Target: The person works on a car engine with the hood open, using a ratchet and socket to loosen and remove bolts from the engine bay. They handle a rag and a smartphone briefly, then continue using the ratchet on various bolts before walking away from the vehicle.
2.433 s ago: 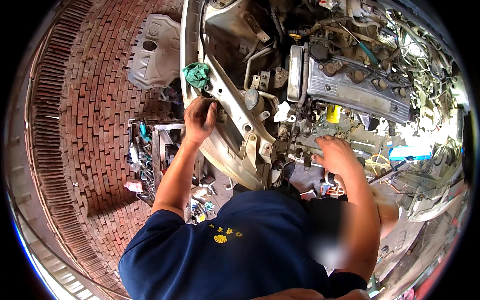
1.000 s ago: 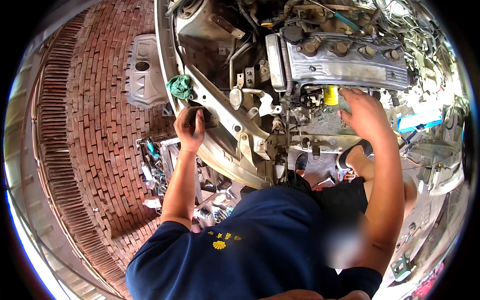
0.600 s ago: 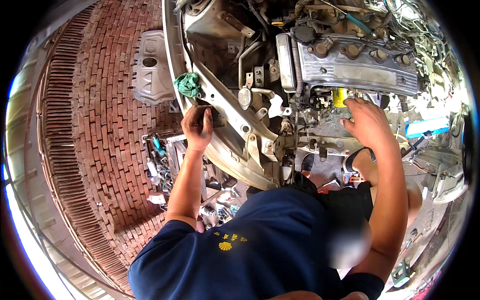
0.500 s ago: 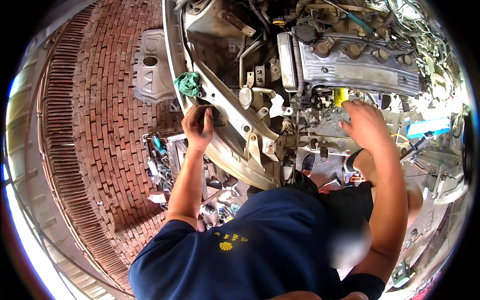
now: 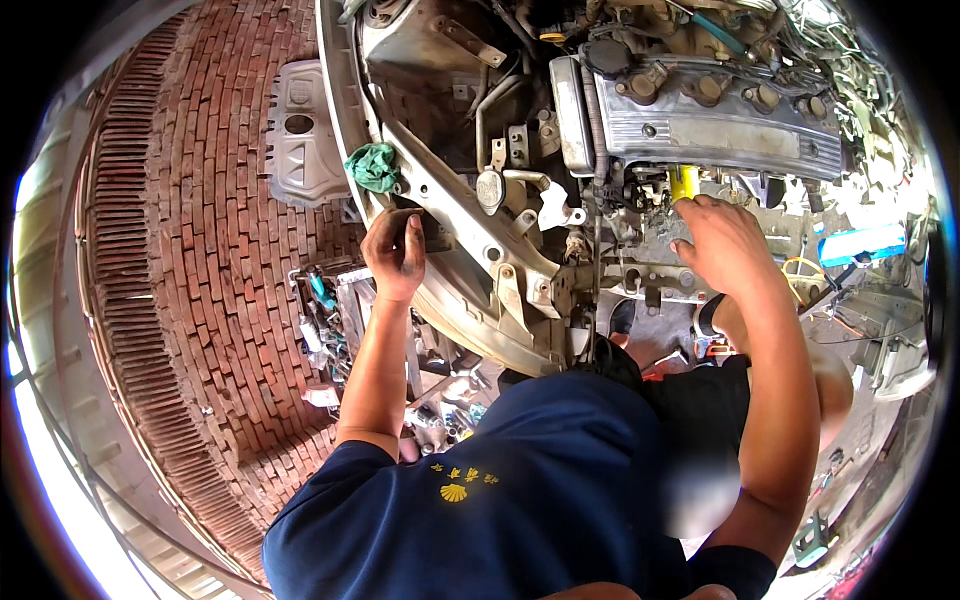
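Red brickwork (image 5: pixel 230 250) occupies the left of the frame, with a grey moulded plate (image 5: pixel 303 140) lying against it at upper left. Opened vehicle front, seen from above: a pale body edge (image 5: pixel 345 85) runs down from the top, left of centre, and a pale metal rail (image 5: pixel 456 221) slants from it toward the centre. Silver ribbed engine cover (image 5: pixel 735 128) at upper right, its row of round openings along the upper side; a teal-handled tool (image 5: pixel 722 36) rests above it, near the top of the frame.

Just below the engine cover, right of centre, is a yellow cylinder (image 5: pixel 684 182). The right hand (image 5: pixel 725 243), back uppermost and fingers bent, reaches up to its lower end. The fingertips meet the cylinder in outline; whether they grip it cannot be told, and the thumb stands apart from the fingers at lower left.

Left of centre, the left hand (image 5: pixel 395 255) is at the body edge, fingers curled narrowly and thumb pointing upward, with dark smudges on the skin. Whether anything lies within the curl cannot be told. A crumpled green cloth (image 5: pixel 372 167) lies on the bodywork just above this hand.

Also shown: small tools and parts (image 5: pixel 312 335), clustered left of the left forearm; a white bracket (image 5: pixel 556 207) near the centre; a blue box (image 5: pixel 862 244) at the right; and the wearer's dark blue shirt (image 5: pixel 540 470), filling the lower centre.
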A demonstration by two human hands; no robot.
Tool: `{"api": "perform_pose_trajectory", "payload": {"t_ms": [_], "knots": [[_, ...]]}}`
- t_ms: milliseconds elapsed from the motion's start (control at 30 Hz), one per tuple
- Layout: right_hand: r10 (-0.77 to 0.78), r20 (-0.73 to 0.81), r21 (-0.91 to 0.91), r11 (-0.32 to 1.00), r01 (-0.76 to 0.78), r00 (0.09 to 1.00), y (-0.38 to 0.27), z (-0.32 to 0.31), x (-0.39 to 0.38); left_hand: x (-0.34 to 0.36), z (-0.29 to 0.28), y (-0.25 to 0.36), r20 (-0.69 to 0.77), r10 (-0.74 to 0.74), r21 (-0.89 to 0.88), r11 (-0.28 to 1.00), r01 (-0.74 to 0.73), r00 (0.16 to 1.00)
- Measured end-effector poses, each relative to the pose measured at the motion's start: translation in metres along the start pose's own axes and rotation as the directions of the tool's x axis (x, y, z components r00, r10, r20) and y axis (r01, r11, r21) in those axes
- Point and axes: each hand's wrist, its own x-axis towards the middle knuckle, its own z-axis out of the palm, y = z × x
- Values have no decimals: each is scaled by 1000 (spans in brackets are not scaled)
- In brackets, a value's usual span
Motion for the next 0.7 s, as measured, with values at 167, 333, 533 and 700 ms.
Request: {"api": "perform_pose_trajectory", "payload": {"t_ms": [167,333,533,700], "knots": [[2,-2,1,1000,-2,1000,2,4,-2,0,0,2,-5,7,-13,1000,-7,1000],[-3,-36,15,1000,4,999,9,27,7,2,0,9,4,15,-2,1000,-15,1000],[73,188,67,994,-87,979,9,124,41,2,-2,8,-28,25,12,1000,-25,999],[385,-137,414,859,-300,913,10,217,68,4,-5,6,-23,16,-60,998,-18,1000]]}}
